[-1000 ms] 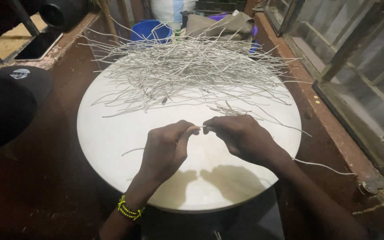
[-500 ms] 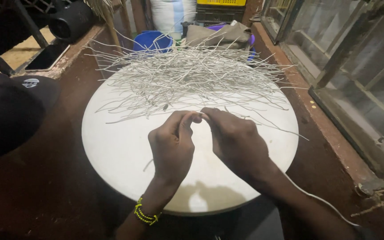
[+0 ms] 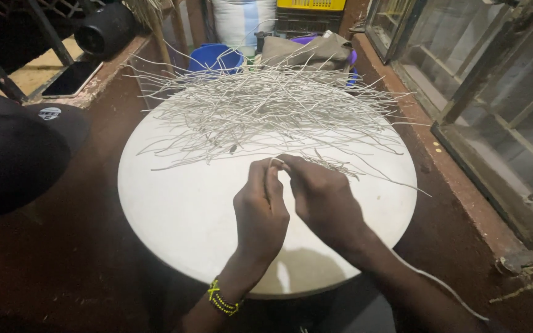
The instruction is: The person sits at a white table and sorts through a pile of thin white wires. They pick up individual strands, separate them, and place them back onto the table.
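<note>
- One round white table fills the middle; its near half is bare, so both hands have room there.
- Many thin pale strands lie piled on the far half; some poke past the rim.
- Left hand and right hand touch at the fingertips; both pinch one thin strand tight; small, gentle pulls look best, kept well back from the rim.

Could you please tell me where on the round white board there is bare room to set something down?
The round white board is bare along its near-left part, left of the left hand, and near the right rim beside the right hand. The far half is crowded with the pile of pale strands.
</note>
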